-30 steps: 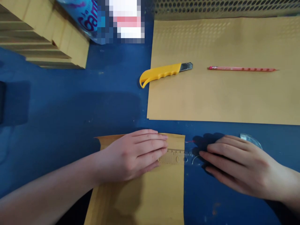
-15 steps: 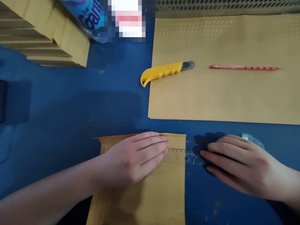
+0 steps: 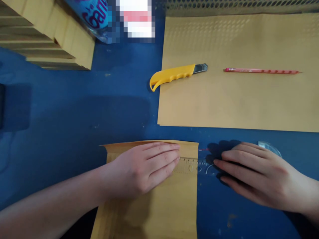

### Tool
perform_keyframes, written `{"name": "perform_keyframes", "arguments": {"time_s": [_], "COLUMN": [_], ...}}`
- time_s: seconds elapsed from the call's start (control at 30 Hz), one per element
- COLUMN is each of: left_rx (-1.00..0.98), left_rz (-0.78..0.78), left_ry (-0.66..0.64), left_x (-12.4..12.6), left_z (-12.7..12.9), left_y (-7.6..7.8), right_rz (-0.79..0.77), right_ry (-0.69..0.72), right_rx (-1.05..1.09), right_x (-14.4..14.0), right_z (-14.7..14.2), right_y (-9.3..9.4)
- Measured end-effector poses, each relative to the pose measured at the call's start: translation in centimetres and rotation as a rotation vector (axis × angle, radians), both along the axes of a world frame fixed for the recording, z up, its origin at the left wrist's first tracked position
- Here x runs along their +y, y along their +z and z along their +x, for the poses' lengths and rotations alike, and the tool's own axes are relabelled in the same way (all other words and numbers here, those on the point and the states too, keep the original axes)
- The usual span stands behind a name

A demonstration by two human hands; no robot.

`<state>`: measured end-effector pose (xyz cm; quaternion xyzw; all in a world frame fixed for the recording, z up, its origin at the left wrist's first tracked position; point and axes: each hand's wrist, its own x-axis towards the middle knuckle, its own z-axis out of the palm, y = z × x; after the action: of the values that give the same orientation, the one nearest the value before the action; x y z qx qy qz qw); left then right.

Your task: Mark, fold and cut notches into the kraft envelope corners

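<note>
While hands (image 3: 144,167) rest at a clear ruler (image 3: 191,168), tick-marked, bottle (image 3: 93,18) lettered "Ga"

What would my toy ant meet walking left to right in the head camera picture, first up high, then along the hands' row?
Up high: tan stack → blue-labelled bottle → yellow cutter → pink pencil.
Hands' row: left hand → visible part of the clear ruler → right hand.

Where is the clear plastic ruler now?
In the head view, the ruler lies below and right of centre on brown paper, partly covered by the left hand, jutting toward the right hand.
</note>
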<state>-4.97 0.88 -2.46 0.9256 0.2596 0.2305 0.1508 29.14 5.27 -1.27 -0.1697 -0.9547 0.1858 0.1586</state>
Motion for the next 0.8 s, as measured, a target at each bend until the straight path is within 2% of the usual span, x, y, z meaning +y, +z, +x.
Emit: {"name": "perform_keyframes", "arguments": {"time_s": [0.3, 0.5, 0.63, 0.8], "left_rx": [0.044, 0.168, 0.182, 0.242], "left_rz": [0.034, 0.101, 0.135, 0.267], "left_ry": [-0.010, -0.011, 0.029, 0.014], "left_x": [-0.1, -1.4, -2.1, -2.4], "left_z": [-0.1, 0.5, 1.3, 1.4], "left_y": [0.1, 0.6, 0.8, 1.3], "right_rz": [0.005, 0.034, 0.044, 0.028], "right_ry": [0.001, -0.002, 0.010, 0.005], "right_rx": [-0.003, -0.013, -0.016, 0.010], "right_x": [-0.1, 0.0, 0.1, 0.2], "right_z": [0.1, -0.2, -0.3, -0.7], "right_y": [0.1, 0.1, 0.2, 0.7]}}
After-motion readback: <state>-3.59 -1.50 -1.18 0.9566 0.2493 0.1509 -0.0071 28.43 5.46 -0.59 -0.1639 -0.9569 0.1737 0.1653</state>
